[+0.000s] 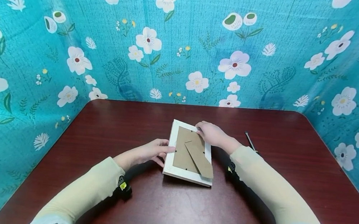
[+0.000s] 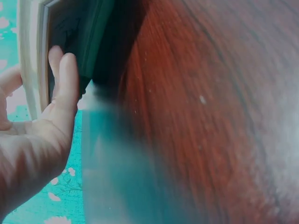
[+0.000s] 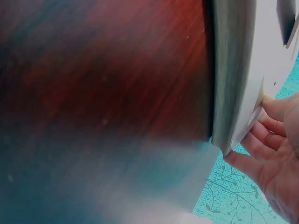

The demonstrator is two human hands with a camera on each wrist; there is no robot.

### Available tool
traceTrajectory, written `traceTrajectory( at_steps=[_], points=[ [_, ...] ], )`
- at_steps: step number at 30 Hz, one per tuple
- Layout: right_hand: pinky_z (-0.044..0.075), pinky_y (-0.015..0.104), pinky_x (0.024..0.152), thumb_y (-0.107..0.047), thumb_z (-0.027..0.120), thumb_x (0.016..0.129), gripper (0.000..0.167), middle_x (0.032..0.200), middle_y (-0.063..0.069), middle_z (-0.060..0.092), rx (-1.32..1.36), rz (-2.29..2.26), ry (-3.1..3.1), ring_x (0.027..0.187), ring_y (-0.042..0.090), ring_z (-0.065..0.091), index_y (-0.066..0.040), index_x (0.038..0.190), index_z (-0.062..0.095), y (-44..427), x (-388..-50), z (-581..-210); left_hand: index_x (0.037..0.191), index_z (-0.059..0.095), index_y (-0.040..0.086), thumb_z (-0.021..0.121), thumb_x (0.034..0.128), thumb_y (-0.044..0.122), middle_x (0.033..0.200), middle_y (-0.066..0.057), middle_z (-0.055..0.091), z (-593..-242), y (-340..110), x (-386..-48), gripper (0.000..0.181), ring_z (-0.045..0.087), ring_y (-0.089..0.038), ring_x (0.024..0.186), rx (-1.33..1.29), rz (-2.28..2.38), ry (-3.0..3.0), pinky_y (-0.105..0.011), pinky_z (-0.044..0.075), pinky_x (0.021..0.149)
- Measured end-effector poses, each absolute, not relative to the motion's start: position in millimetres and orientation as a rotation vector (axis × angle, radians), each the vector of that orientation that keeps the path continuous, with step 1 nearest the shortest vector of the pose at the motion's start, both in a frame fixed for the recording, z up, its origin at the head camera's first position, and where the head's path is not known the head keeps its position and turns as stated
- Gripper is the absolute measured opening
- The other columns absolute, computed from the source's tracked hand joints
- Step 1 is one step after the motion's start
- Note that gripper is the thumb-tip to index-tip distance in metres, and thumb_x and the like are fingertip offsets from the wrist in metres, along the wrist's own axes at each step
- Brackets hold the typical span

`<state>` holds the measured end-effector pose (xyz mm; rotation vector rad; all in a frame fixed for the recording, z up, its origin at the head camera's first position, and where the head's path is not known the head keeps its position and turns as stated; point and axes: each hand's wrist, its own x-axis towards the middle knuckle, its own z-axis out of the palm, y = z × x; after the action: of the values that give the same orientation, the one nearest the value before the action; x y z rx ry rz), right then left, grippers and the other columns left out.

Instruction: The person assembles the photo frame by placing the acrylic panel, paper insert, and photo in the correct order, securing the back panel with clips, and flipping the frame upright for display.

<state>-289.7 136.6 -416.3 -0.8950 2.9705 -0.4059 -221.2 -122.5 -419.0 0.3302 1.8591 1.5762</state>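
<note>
A white picture frame [image 1: 169, 161] is held over the table, its brown backing board [image 1: 181, 155] toward me and its easel stand [image 1: 199, 159] tilted out a little. My left hand [image 1: 149, 150] grips the left edge, with the thumb on the back and the other fingers around the far side. In the left wrist view, two of its fingertips touch the inner front of the picture frame [image 2: 30, 60]. At the top right corner, my right hand [image 1: 213, 134] holds the border. The right wrist view shows thumb and fingers of that hand around the frame's corner [image 3: 236, 112].
A slim grey stick-like tool [image 1: 250, 140] lies on the dark red table [image 1: 126, 121], partly hidden by the right sleeve. A blue flowered curtain [image 1: 178, 54] hangs behind the table and along both sides.
</note>
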Motion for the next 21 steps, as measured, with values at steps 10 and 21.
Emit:
traceTrajectory(
  at_steps=[10, 21],
  points=[
    [0.048, 0.040, 0.091, -0.012, 0.054, 0.100, 0.028, 0.114, 0.017, 0.062, -0.893, -0.537, 2.940, 0.103, 0.026, 0.060, 0.004, 0.123, 0.058, 140, -290, -419, 0.124, 0.049, -0.007, 0.052, 0.1002, 0.017, 0.100, -0.010, 0.068, -415, -119, -223, 0.034, 0.067, -0.017, 0.083, 0.304, 1.685, 1.728, -0.033, 0.056, 0.067],
    [0.049, 0.040, 0.084, -0.011, 0.057, 0.099, 0.024, 0.110, 0.013, 0.064, -0.900, -0.776, 2.919, 0.094, 0.022, 0.059, 0.000, 0.119, 0.062, 149, -293, -424, 0.136, 0.039, -0.007, 0.048, 0.0995, 0.012, 0.105, -0.010, 0.068, -412, -120, -226, 0.043, 0.068, -0.020, 0.089, 0.366, 1.744, 1.563, -0.035, 0.056, 0.067]
  ],
)
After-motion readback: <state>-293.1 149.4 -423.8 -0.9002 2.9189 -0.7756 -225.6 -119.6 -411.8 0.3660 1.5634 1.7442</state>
